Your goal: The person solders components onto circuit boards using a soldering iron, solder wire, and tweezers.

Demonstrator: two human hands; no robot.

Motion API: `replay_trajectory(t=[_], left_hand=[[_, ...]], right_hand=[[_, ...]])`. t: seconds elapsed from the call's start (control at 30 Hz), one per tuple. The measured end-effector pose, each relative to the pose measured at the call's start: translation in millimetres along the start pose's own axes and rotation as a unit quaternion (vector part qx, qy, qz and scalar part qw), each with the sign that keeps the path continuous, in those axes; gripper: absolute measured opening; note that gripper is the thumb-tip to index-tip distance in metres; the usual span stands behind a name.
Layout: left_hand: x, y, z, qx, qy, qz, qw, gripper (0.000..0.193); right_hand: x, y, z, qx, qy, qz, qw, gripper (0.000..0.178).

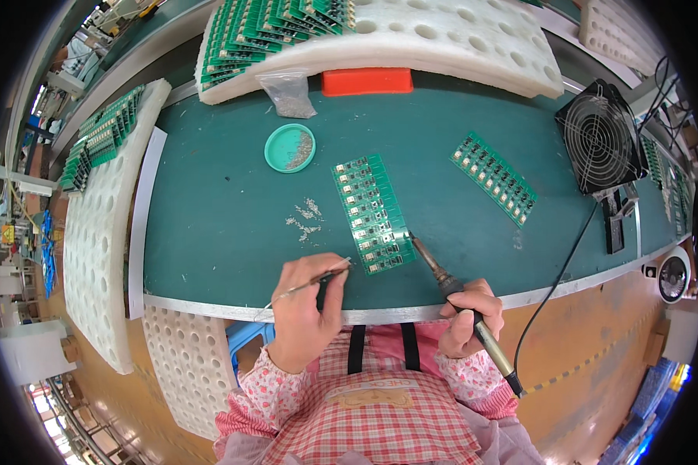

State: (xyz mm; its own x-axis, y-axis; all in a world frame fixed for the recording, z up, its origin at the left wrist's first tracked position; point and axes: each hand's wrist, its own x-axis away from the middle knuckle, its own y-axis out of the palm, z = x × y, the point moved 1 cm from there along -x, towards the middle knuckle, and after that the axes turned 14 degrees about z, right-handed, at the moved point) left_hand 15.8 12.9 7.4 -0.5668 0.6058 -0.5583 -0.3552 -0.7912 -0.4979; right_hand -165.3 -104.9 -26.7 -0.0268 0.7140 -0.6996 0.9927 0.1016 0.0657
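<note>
two board panels (374,214) (494,177) lie on the bench, one green dish (290,147), one plastic bag (288,93), one red box (367,80), one fan (599,136), one soldering iron (464,306), one pair of tweezers (310,282).

I see an evenly lit, bright scene — soft light from above, no hard glare on the green worktop (225,225). Shadows are faint: a thin one under the left hand (306,306), another beside the soldering iron (461,306). The centre is sharp enough for me to make out small parts on the circuit board panel (372,213). Toward the rim the fisheye bends straight edges — the worktop's front strip curves strongly. At 3 and 9 o'clock detail smears, and black corners frame everything.
</note>
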Motion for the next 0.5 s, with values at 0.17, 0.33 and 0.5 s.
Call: replay_trajectory(t=[0.17, 0.33, 0.5], left_hand=[[7.9, 8.4, 6.7, 0.043, -0.020, -0.027, 0.998, 0.017], [8.7, 10.5, 6.8, 0.030, -0.003, -0.039, 0.999, 0.019], [9.2, 11.2, 8.7, 0.025, 0.001, -0.037, 0.999, 0.019]], right_hand=[[-3.6, 3.1, -2.2, -0.002, -0.008, 0.007, 1.000, 0.018], [-3.4, 2.5, -3.2, 0.017, -0.005, 0.001, 1.000, 0.023], [-2.5, 1.8, -1.9, 0.003, -0.005, 0.013, 1.000, 0.019]])
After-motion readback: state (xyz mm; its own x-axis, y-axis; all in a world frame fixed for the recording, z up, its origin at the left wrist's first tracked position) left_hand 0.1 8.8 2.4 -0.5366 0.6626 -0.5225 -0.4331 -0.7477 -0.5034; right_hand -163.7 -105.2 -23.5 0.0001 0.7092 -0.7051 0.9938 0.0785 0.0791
